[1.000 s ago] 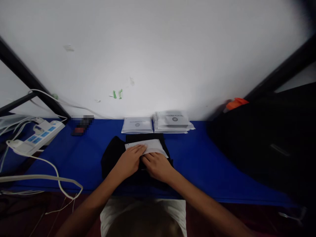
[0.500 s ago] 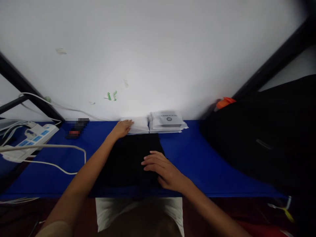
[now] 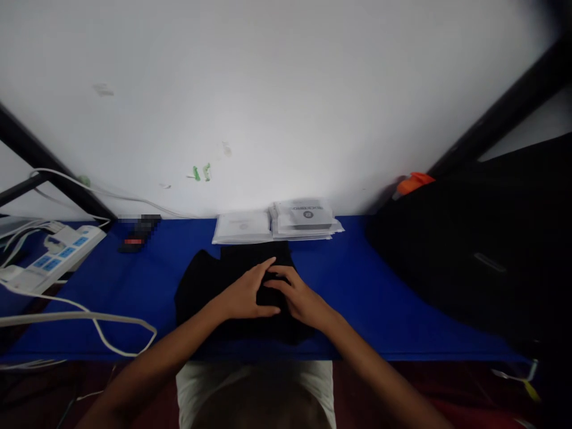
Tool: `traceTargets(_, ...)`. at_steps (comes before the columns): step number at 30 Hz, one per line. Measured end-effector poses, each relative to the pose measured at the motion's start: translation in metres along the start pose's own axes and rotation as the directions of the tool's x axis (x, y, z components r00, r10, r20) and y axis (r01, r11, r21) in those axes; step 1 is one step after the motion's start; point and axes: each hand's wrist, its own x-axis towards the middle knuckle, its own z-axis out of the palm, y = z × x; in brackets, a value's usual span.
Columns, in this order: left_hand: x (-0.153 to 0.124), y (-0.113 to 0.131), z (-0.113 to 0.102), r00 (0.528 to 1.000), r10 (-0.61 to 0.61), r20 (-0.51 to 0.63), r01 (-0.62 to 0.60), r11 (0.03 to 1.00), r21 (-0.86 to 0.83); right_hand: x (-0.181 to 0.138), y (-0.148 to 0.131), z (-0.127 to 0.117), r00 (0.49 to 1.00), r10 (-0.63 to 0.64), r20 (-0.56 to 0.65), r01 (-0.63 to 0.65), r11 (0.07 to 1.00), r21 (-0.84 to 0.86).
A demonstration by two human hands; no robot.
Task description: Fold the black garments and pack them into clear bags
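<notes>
A black cloth item (image 3: 199, 289), perhaps a garment, lies on the blue table in front of me, its left side bulging outward. Resting on its middle, my left hand (image 3: 245, 296) has its thumb and fingers spread apart. My right hand (image 3: 304, 300) is on the cloth's right part, fingers bent but apart, its fingertips close to those of the left. Just beyond the cloth lie a flat white plastic packet (image 3: 243, 227) and, beside it, a stack of white packets (image 3: 306, 219) with dark print on top.
At left are a white power strip (image 3: 67, 253), a loose white cable (image 3: 111, 319) and a dark, partly blurred object (image 3: 142, 231). A large black fabric mass (image 3: 469, 256) covers the right side, with an orange piece (image 3: 413, 183) behind it. A white wall (image 3: 286, 107) closes off the back.
My left hand has come back from the flat white packet onto the black cloth, near my right hand. The cloth's left side now bulges out farther. The right hand has shifted only slightly.
</notes>
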Motion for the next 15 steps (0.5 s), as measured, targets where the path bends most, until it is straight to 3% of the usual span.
traceTargets(4, -0.028, -0.004, -0.022, 0.985, -0.045, -0.164, 0.044, 0.999, -0.007, -0.006, 0.005, -0.008, 0.997, 0.051, 0.050, -0.051, 0.999, -0.003)
traceTargets(8, -0.056, -0.018, -0.049, 0.972, -0.047, -0.231, 0.053, 0.998, 0.020, -0.009, 0.012, -0.014, 0.999, 0.009, 0.033, -0.009, 1.000, -0.003)
traceTargets(13, -0.073, -0.037, -0.045, 0.967, -0.166, -0.193, 0.209, 0.950, 0.231, -0.008, 0.021, -0.013, 0.999, -0.052, -0.001, 0.052, 0.998, -0.024)
traceTargets(15, -0.081, -0.049, -0.047, 0.952, -0.176, -0.250, 0.241, 0.936, 0.258, -0.008, 0.024, -0.015, 0.998, -0.061, -0.021, 0.060, 0.998, -0.027)
